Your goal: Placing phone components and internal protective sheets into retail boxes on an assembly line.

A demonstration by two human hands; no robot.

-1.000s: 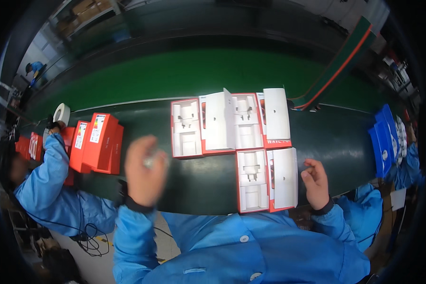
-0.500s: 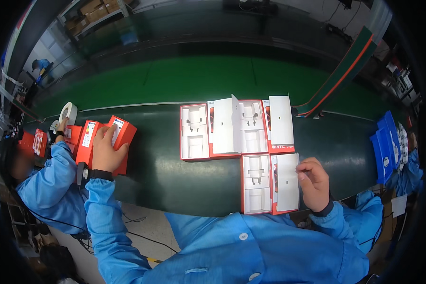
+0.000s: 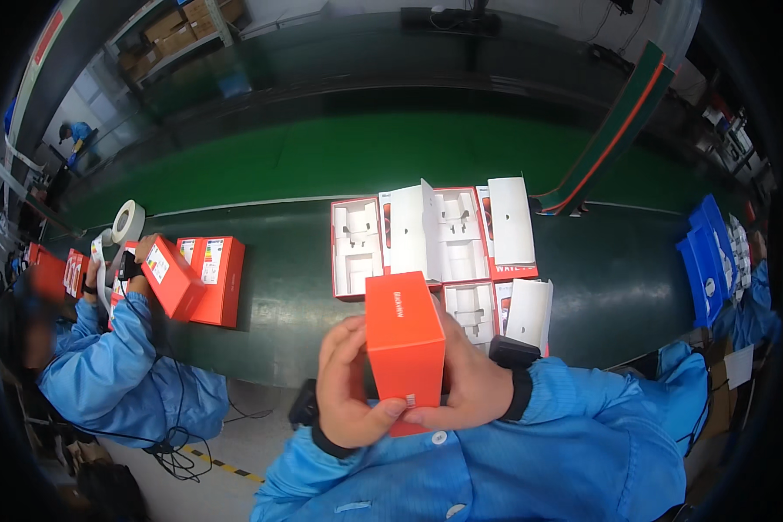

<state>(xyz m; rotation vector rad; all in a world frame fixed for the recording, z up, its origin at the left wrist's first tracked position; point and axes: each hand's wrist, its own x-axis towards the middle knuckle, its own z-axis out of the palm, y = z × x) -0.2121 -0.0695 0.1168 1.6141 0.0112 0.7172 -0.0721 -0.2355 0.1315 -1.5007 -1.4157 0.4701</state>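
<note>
The red box (image 3: 404,317) looks to me like smooth coated card, its top nearly matt. The white flaps (image 3: 404,252) are flat, dull card; the trays (image 3: 361,274) have a chalky finish, paper or plastic, I can't tell. The table (image 3: 622,261) is smooth with a soft shine, the belt (image 3: 322,157) duller. The smock (image 3: 357,474) is creased, matt cloth, the bins (image 3: 703,261) smooth plastic, the cartons (image 3: 172,35) plain cardboard.

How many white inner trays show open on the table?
3: a back-left tray, a back-right tray, and a front tray, partly hidden behind the red box held by the left hand and right hand.
</note>
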